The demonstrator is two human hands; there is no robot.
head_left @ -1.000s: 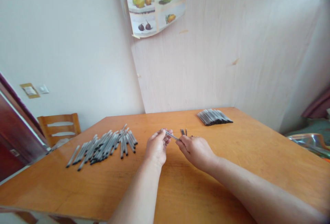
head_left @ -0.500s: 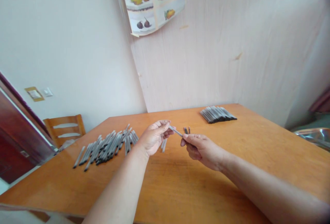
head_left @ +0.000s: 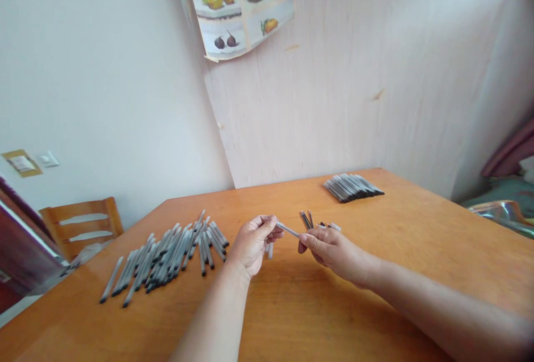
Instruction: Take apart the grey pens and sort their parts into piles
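One thin gray pen [head_left: 288, 230] is pinched at its ends by the left hand [head_left: 256, 242] and the right hand [head_left: 329, 249] — held between them, above the table [head_left: 292, 317]. A messy pen pile [head_left: 171, 253] is seen left — a neat pile [head_left: 352, 188] far right.

Left hand [head_left: 255, 242] and right hand [head_left: 334, 251] nearly meeting, fingers pinched, forearms converging

no readable text, labels or numbers (none legible anywhere)
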